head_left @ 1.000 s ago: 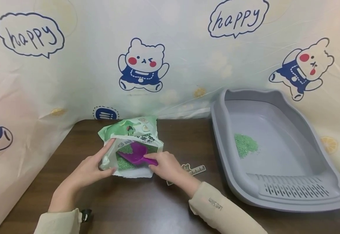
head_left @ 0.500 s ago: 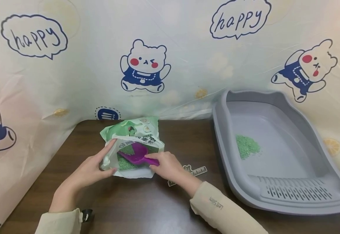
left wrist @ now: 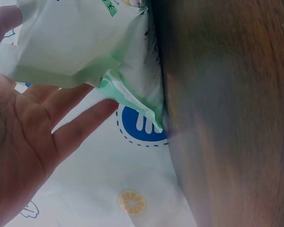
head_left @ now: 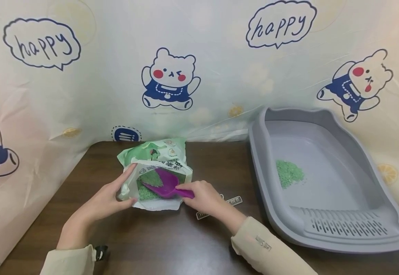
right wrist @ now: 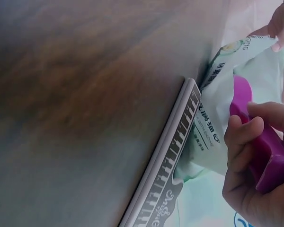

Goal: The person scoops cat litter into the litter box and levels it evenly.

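Observation:
A green-and-white bag of cat litter [head_left: 165, 154] lies on the table with its mouth toward me, green pellets [head_left: 147, 194] showing inside. My left hand [head_left: 104, 200] holds the left side of its mouth, thumb at the lower edge and fingers along the upper one. In the left wrist view its other fingers [left wrist: 80, 130] stretch along the outside of the bag. My right hand [head_left: 202, 198] grips the handle of a purple scoop [head_left: 168, 185]. Green litter fills the scoop's bowl, which sits within the bag's mouth. The right wrist view shows fingers curled round the handle [right wrist: 274, 158].
A large grey litter box [head_left: 323, 160] occupies the table's right side, with a small heap of green litter [head_left: 289, 173] inside. Beneath my right forearm lies a flat strip printed with piano keys [head_left: 233, 201]. A patterned cloth [head_left: 220, 76] hangs behind the brown table [head_left: 151, 244].
The right hand has drawn the scoop slightly right and toward me, and more green litter shows in its bowl. My left hand stays on the bag.

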`<state>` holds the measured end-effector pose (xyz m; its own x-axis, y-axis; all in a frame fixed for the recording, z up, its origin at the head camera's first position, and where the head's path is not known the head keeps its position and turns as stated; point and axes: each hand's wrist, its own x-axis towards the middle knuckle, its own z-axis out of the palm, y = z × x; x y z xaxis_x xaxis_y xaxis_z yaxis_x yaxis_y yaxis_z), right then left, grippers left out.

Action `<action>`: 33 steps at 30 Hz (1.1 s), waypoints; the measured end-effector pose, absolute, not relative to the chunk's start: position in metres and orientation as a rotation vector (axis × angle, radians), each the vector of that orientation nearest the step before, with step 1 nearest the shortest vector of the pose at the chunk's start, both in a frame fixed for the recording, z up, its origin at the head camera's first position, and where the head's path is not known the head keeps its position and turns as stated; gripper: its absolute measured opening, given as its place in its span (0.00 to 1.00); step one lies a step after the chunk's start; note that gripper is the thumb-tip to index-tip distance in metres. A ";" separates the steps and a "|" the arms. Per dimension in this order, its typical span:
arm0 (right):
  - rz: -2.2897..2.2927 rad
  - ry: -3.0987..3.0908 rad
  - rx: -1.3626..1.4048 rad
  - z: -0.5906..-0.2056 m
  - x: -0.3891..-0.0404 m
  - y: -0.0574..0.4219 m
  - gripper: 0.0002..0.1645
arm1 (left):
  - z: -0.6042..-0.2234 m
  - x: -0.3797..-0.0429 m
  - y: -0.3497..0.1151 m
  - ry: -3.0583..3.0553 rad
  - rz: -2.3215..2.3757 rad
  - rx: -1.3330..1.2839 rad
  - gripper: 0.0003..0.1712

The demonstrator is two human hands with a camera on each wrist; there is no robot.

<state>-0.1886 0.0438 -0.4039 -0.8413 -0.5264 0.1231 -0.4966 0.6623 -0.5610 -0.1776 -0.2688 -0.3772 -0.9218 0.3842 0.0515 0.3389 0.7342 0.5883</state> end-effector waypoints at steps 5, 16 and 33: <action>-0.959 2.784 -0.906 -0.407 -0.185 0.051 0.22 | -0.378 -0.176 -0.268 2.850 0.940 0.587 0.58; -1.056 2.740 -0.934 -0.407 -0.176 0.064 0.24 | -0.380 -0.175 -0.268 2.847 0.925 0.577 0.57; -1.142 2.756 -0.977 -0.395 -0.165 0.081 0.24 | -0.377 -0.179 -0.269 2.865 0.956 0.643 0.57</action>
<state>-0.1653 0.0813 -0.3955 -0.8063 -0.5474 0.2242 -0.5456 0.5416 -0.6395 -0.1786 -0.2689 -0.3769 -0.9118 0.4030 0.0791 0.3697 0.7217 0.5852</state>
